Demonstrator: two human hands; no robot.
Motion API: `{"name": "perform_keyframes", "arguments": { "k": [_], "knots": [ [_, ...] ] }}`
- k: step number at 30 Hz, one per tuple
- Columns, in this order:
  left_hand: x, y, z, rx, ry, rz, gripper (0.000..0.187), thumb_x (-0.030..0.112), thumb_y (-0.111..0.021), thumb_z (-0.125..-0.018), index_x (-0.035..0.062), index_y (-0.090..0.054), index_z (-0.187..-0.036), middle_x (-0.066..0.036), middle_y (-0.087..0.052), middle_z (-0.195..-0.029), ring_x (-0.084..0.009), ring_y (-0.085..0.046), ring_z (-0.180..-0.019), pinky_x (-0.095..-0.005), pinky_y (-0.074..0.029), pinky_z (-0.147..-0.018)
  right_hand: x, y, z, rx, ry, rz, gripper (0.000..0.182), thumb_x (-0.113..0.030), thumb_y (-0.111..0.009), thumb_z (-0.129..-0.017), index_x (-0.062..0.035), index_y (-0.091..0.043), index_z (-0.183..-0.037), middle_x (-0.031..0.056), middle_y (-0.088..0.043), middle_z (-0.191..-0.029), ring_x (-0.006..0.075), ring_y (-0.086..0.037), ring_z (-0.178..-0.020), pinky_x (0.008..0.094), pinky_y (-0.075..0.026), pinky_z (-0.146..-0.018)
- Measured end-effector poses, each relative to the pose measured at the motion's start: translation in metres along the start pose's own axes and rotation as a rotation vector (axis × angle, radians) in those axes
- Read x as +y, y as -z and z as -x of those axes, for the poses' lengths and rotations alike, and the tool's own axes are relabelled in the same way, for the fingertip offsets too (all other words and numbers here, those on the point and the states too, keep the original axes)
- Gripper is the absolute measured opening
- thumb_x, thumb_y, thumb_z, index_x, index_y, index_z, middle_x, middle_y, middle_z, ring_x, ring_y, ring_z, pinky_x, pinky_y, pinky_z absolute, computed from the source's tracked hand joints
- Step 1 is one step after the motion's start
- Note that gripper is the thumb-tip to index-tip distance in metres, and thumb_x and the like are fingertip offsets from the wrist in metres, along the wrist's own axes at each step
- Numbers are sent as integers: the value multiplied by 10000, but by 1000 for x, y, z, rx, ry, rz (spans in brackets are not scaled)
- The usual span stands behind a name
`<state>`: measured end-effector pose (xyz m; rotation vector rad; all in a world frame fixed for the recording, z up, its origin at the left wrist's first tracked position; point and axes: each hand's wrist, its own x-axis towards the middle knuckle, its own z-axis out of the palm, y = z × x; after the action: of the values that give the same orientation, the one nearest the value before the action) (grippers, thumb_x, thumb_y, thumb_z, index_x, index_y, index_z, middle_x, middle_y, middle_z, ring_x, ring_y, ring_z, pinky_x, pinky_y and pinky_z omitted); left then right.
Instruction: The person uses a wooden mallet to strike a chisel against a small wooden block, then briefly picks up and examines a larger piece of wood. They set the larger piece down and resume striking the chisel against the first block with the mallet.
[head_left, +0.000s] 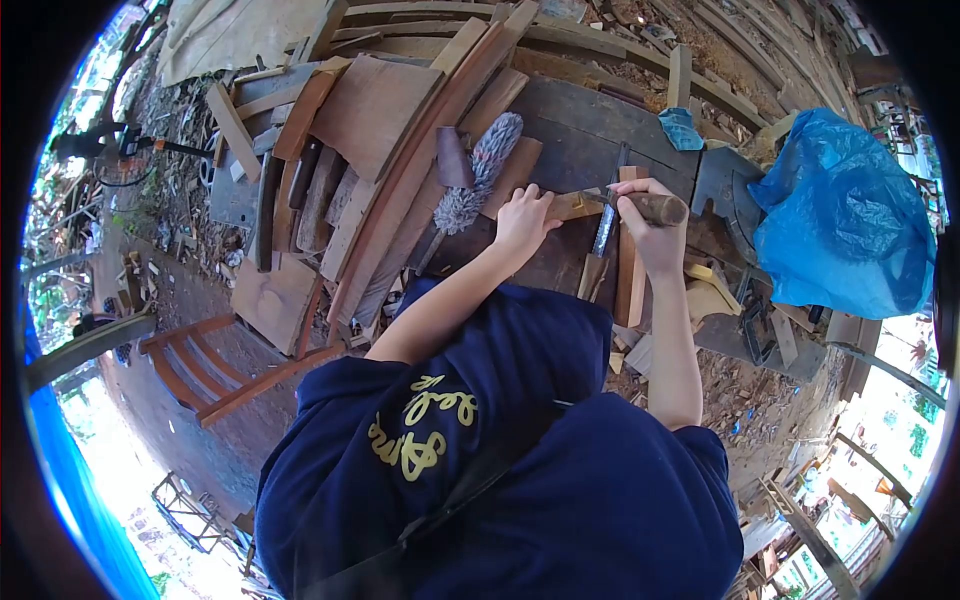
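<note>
My left hand (524, 222) presses its fingers on the near end of a short wooden piece (574, 206), holding it on the dark bench. In my right hand (654, 236) is what looks like a chisel, its thick round wooden handle (662, 209) sticking out to the right. Its thin metal end points left over the wooden piece; the exact tip is too small to make out. Between my hands lies a long metal tool (604, 232) with a wooden handle. Beside it, under my right wrist, runs a reddish wooden strip (628, 270).
A grey fluffy duster (482, 172) lies left of my left hand, near stacked boards (375, 115). A big blue plastic bag (842, 215) stands at the right. A blue cloth-like scrap (680, 128) and wood offcuts (712, 290) lie about. A wooden chair-like frame (235, 365) is lower left.
</note>
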<state>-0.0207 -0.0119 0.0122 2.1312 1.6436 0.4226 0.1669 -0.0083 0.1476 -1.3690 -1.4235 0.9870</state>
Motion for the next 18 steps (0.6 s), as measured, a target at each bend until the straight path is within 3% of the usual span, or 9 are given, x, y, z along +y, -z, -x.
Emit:
{"name": "perform_keyframes", "arguments": {
  "k": [18],
  "knots": [
    [-1,0,0,-1,16,34,468,362,-747,-776,131,-653,-1172,-80,-589,-1054,-282,-598,-1015,-406,-524,-820,0,5,-7,24,-113,19,80,-84,-724,-828,-20,-699,-870,13,-674,-792,76,-617,-739,233,-483,-692]
  ]
}}
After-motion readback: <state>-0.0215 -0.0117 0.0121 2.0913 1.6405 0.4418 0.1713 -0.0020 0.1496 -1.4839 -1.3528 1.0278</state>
